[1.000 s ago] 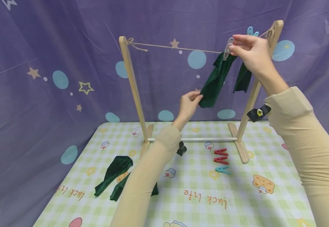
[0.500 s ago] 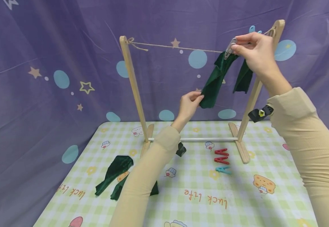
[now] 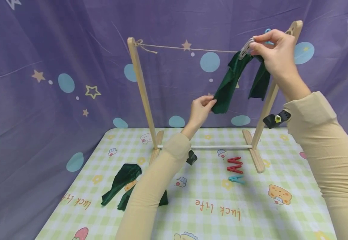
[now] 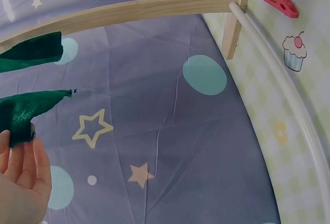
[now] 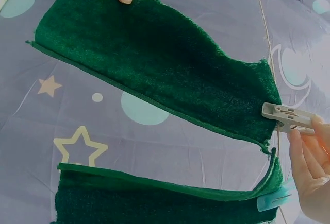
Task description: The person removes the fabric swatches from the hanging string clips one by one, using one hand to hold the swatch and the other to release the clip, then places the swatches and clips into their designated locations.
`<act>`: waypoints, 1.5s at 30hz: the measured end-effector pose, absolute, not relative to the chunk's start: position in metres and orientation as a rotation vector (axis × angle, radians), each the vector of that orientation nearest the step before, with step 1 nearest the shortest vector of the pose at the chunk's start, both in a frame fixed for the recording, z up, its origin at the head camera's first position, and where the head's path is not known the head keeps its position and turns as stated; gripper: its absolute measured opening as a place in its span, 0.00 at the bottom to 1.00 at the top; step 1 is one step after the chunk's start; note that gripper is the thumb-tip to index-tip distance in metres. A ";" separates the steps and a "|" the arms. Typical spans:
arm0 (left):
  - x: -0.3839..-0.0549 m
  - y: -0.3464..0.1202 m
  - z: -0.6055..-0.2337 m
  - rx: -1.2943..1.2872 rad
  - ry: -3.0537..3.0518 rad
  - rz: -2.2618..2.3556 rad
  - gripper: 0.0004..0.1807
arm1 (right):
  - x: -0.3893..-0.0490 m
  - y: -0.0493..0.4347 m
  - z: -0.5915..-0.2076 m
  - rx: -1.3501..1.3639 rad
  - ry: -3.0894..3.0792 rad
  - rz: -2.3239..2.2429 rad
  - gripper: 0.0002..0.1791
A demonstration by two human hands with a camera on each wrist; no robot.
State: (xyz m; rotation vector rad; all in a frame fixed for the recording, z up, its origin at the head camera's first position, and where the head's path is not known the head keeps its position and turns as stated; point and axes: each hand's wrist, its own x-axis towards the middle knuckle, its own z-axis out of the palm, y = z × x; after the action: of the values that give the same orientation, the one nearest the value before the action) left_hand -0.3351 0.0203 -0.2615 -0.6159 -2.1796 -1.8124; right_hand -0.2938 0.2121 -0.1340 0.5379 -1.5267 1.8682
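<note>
A strip of dark green velvety cloth (image 3: 226,86) hangs at the string (image 3: 168,47), its lower end pulled to the left. My left hand (image 3: 199,110) pinches that lower edge between thumb and fingers. At the cloth's top, my right hand (image 3: 277,55) pinches the handle end of a pale grey clothespin (image 5: 289,117). In the right wrist view the pin's tip lies over the cloth at the string. To the right hangs a second green cloth (image 3: 258,85), held by a light blue clothespin (image 5: 273,200), partly hidden behind my right hand in the head view.
A wooden stand (image 3: 142,96) with a white crossbar (image 3: 222,147) carries the string. On the checked tablecloth (image 3: 204,226) lie two red clothespins (image 3: 235,169) and a blue clothespin (image 3: 236,180) at right. More green cloth (image 3: 123,180) lies at left, partly behind my left sleeve.
My right hand has moved slightly up and right with the grey clothespin, which leans more. The cloth's top rises a little. My left hand keeps its pinch, nearly still.
</note>
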 end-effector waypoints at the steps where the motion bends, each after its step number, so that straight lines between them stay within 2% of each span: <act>1: -0.335 0.020 -0.261 -0.616 -2.179 -1.814 0.10 | -0.293 0.213 -0.134 0.537 -1.519 1.871 0.04; 21: -0.337 0.005 -0.276 -0.565 -2.339 -1.669 0.12 | -0.284 0.224 -0.132 0.498 -1.324 1.928 0.10; 30: -0.337 -0.013 -0.286 -0.559 -2.377 -1.670 0.13 | -0.279 0.226 -0.149 0.561 -1.384 1.944 0.08; 45: -0.328 -0.042 -0.291 -0.531 -2.439 -1.680 0.13 | -0.271 0.229 -0.182 0.591 -1.463 1.906 0.12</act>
State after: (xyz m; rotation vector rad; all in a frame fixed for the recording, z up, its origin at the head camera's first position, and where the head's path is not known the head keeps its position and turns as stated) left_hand -0.3283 -0.0420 -0.2908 -0.5310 -2.4386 -1.6797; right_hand -0.2713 0.2288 -0.1820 0.5906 -1.4625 1.9065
